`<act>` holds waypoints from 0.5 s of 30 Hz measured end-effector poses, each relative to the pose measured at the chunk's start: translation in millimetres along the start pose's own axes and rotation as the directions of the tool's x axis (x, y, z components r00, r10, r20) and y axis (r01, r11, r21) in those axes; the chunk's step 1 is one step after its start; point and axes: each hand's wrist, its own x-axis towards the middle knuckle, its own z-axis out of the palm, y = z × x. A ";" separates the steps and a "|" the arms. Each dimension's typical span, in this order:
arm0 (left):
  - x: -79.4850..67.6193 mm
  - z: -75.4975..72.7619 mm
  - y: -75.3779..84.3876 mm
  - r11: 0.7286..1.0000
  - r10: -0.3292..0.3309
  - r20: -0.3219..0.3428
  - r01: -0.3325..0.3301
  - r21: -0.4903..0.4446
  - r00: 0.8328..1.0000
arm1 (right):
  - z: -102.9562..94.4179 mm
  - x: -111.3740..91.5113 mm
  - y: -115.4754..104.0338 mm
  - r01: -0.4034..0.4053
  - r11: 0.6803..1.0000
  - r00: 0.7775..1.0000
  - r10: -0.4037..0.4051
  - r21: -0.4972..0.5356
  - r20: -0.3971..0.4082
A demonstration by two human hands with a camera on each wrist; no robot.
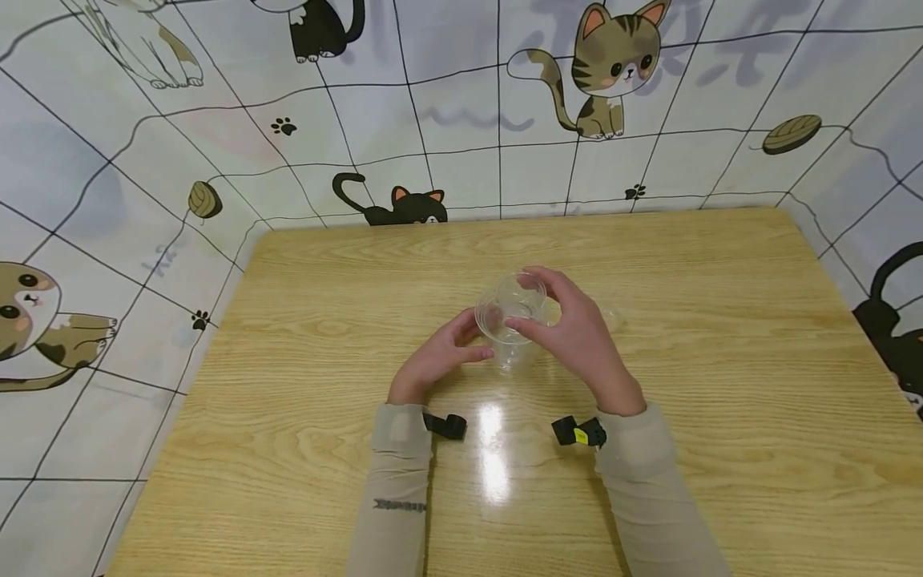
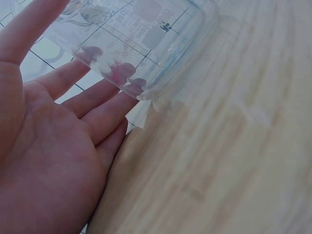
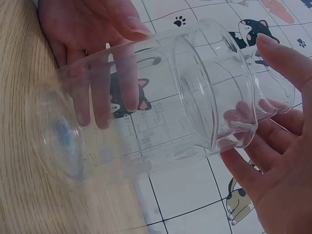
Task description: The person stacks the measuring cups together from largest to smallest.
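A clear graduated beaker (image 1: 507,358) stands on the wooden table, its printed scale readable in part in the right wrist view. At its mouth is a smaller clear vessel (image 1: 525,290), which my right hand (image 1: 577,330) holds between thumb and fingers. How deep the smaller vessel sits in the beaker is hard to tell through the transparent walls. My left hand (image 1: 441,353) is at the beaker's left side, with fingers extended along the far side and thumb apart on the near side. Whether those fingers touch the wall is unclear.
Just right of my right hand, a faint transparent object (image 1: 614,318) lies on the table (image 1: 324,320); its kind is unclear. Cat-patterned white walls rise behind and beside the table. Dark straps with small devices (image 1: 449,426) sit at both wrists.
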 end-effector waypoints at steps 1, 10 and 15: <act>-1.0 0.2 3.0 1.000 0.003 0.006 -0.003 -0.005 1.000 | 0.1 0.3 0.0 -0.001 1.000 1.000 0.001 -0.003 0.000; 0.3 0.0 -0.2 1.000 -0.028 -0.001 0.028 -0.015 1.000 | 0.2 0.9 0.7 -0.010 1.000 1.000 0.010 -0.020 0.008; 4.0 -2.0 -12.0 1.000 -0.014 -0.021 0.014 -0.001 1.000 | 1.1 0.3 2.0 -0.006 1.000 1.000 0.006 -0.027 0.007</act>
